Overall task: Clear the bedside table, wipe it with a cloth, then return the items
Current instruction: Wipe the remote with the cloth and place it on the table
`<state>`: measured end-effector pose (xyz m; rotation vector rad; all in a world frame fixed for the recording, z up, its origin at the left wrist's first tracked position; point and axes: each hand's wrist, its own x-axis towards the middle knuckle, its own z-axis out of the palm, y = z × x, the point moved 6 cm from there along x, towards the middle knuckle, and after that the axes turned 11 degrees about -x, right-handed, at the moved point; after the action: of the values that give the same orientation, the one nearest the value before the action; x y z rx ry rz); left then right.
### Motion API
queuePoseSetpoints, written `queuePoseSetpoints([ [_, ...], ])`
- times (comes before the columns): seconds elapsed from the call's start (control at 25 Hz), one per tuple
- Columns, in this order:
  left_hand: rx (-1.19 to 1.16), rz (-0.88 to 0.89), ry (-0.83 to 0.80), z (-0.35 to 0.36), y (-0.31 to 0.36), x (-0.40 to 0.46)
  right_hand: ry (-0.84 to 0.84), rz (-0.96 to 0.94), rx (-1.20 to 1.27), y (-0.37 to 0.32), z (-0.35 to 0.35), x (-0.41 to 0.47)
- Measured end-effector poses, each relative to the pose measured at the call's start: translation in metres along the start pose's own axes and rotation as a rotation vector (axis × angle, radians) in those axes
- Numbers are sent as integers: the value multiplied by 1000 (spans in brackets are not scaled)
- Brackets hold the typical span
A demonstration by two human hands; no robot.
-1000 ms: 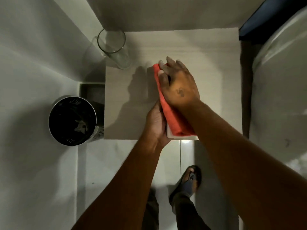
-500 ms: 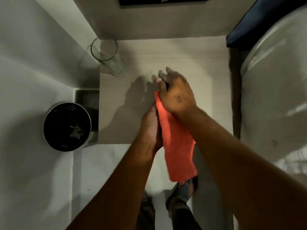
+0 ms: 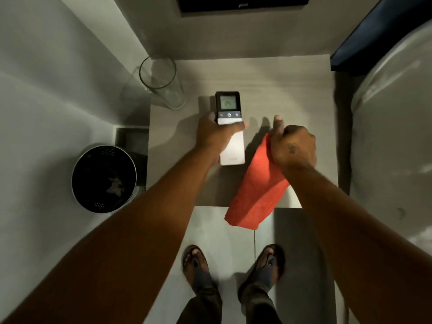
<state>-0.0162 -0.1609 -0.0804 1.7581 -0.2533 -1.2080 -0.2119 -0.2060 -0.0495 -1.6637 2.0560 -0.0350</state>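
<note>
Bedside table (image 3: 268, 78): pale, wood-grain top, viewed from directly above.

Left hand (image 3: 214, 134): closed around a white remote control (image 3: 230, 127), gripping it about mid-length, fingers wrapped across the body below the button row. The remote has a dark display end pointing to 12 o'clock and sits over the table centre. Whether it rests on the top or is held just above cannot be told.

Right hand (image 3: 293, 148): at 3 o'clock of the remote, clenched on the upper end of an orange-red cloth (image 3: 257, 190), with the thumb raised. The cloth hangs toward 6 o'clock, its lower end past the table's near edge, over the floor.

Empty clear drinking glass (image 3: 161, 83): upright at the table's 10 o'clock corner, apart from the remote.

Black waste bin (image 3: 104, 178): on the floor at 9 o'clock of the table, something pale at its bottom.

Bed (image 3: 392, 113): pale covering, at 3 o'clock of the table.

Feet in sandals (image 3: 196, 263): at 6 o'clock on the tiled floor.
</note>
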Motion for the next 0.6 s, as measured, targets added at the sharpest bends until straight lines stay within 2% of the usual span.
queuePoseSetpoints([
  [0.16,385,108,88,-10,27,28,-20,15,8,-8,9,13],
  [0.36,732,295,131,8,38,29,-5,-11,-53,-15,16,19],
  [0.6,963,315,149,12,47,36,-3,-61,-117,-11,12,37],
])
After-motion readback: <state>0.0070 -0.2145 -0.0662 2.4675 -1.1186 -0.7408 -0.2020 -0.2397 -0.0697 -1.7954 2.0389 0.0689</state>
